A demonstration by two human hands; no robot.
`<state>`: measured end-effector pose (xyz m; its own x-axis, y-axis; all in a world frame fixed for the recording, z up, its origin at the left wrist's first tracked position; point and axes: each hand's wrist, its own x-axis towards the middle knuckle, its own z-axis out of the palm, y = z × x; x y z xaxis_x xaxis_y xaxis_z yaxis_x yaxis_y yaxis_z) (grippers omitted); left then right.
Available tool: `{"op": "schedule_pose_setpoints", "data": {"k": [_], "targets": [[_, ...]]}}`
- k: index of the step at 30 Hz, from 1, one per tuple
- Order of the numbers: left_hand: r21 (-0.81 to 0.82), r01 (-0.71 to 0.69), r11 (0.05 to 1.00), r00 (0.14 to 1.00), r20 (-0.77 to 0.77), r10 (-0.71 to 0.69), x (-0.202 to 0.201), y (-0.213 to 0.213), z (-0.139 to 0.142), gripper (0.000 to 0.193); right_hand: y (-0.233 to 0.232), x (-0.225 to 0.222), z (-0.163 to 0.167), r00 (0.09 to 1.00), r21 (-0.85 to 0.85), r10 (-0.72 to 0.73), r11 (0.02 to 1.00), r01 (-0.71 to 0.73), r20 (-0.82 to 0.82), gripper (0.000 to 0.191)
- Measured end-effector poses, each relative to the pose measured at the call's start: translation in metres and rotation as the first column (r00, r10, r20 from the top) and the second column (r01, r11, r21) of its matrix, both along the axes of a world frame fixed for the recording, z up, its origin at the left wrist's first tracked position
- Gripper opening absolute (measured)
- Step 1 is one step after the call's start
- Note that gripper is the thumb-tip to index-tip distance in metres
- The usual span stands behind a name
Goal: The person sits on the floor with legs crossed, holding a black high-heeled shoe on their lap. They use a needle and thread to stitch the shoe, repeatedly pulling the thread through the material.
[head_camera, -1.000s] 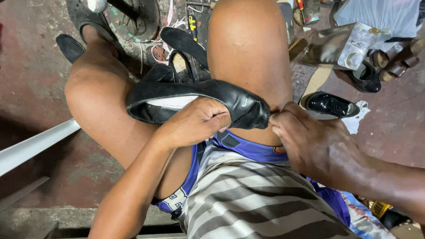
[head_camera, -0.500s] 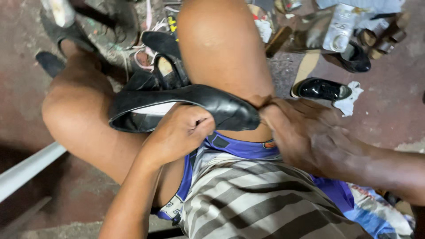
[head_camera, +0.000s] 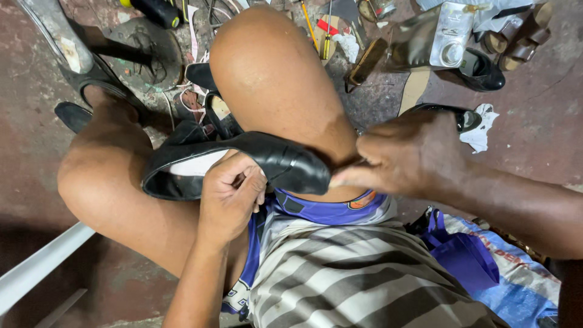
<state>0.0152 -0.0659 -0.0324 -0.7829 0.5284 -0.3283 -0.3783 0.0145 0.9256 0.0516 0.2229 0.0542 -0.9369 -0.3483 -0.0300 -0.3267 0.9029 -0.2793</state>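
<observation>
Since the earlier frame, black shoe shifted lower across thighs; left hand fingers grip its side, right hand fingers pinch its toe.

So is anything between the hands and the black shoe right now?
Nothing visible. The left hand grips the black shoe at its side across the lap, and the right hand pinches at its toe tip. Both touch it directly.

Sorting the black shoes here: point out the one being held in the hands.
It is the black flat shoe lying across the knees, gripped by the left hand and pinched at its toe by the right hand. The other black shoes lie untouched on the floor.
</observation>
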Motion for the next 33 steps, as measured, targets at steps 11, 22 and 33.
{"op": "schedule_pose_setpoints", "data": {"k": [11, 22, 33], "targets": [[-0.134, -0.220, 0.966, 0.962, -0.197, 0.191, 0.012, 0.013, 0.045, 0.012, 0.050, 0.002, -0.006, 0.968, 0.043, -0.147, 0.989, 0.141, 0.204, 0.058], [-0.392, -0.149, 0.908, 0.510, -0.817, -0.270, 0.029, 0.077, 0.104, 0.032, 0.033, 0.026, 0.006, 0.979, -0.256, -0.035, 0.963, 0.086, 0.200, 0.049], [0.044, 0.029, 0.999, 0.985, -0.171, -0.021, 0.020, 0.064, 0.076, 0.008, 0.022, 0.017, -0.022, 0.817, -0.883, 0.479, 0.463, 0.074, 0.320, 0.033]]}}
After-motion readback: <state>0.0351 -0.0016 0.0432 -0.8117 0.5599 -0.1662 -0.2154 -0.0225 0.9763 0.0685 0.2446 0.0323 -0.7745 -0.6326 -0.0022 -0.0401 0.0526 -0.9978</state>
